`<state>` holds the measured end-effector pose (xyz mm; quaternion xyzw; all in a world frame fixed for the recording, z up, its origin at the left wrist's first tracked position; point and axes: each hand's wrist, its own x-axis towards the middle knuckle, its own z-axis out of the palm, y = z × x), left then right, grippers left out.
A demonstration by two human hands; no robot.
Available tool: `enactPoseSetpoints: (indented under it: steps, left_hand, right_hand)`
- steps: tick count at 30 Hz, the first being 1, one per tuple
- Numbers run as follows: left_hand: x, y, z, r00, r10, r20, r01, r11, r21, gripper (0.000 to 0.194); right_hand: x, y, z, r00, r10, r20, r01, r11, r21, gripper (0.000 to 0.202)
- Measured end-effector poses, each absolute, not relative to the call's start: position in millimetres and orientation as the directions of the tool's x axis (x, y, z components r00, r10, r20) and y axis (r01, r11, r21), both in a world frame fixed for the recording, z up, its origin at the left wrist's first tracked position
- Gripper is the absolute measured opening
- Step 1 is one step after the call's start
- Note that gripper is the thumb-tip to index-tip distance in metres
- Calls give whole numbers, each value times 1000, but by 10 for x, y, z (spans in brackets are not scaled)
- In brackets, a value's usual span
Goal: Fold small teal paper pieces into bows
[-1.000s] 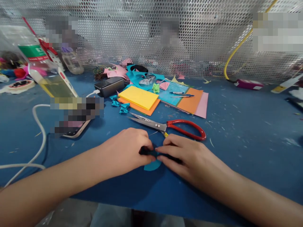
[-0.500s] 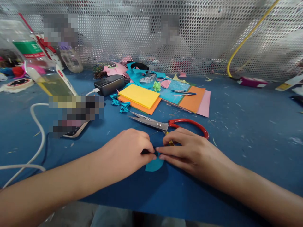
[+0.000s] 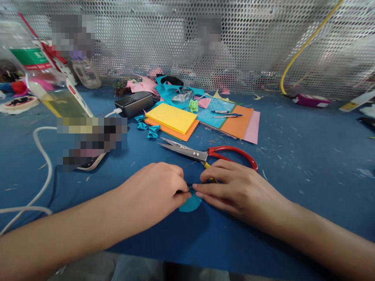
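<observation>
Head view, as seen from beside the bench: at far left stands a clear bottle (image 3: 31, 58) with a green and red label. Right of it, a white cable (image 3: 47, 171) loops over the blue table (image 3: 293, 164), and a phone (image 3: 92, 163) lies partly masked by blurring. Next comes a dark box (image 3: 136, 104) with a white plug in its near end, then several small folded blue pieces (image 3: 153, 132). Nearer the front edge, the left hand (image 3: 159, 185) holds thumb and forefinger closed on a piece of blue paper (image 3: 190, 203), which lies between both hands, its rounded lower part exposed. Behind it, yellow sheets (image 3: 171, 118) rest on orange ones. Open scissors (image 3: 200, 156) lie just beyond the hands, red handle outward, the other handle partly hidden by the right hand (image 3: 230, 185). That hand's thumb and forefinger stand narrowly together at the paper's right side; whether they pinch or merely press, I cannot tell. Further right, beside the mesh panel (image 3: 249, 47), sits a purple box (image 3: 310, 100).
</observation>
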<state>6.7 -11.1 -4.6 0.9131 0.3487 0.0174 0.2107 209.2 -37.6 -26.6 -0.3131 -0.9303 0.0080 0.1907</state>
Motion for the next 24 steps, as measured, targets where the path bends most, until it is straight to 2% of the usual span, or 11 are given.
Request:
enactPoseSetpoints:
  steps: [10,14,19,24]
  left_hand:
    - [76,-123,-20,723,675,-149,673,-637,376,21]
    - [69,-132,-23,685,714,-146,709,-607,360,17]
    - [60,-144,-43,702,696,-152,695,-623,358,21]
    - [66,-141,-42,709,690,-145,685,-626,372,21]
  right_hand:
    - [2111,-392,-249,-722,615,315,604,783,-145,21]
    - [2128,-398,-251,-700,625,345,620,772,-142,22]
    - [2136,-403,-250,-693,614,377,623,774,-114,21]
    - [2119,-389,-250,-752,581,310,590,804,-77,24]
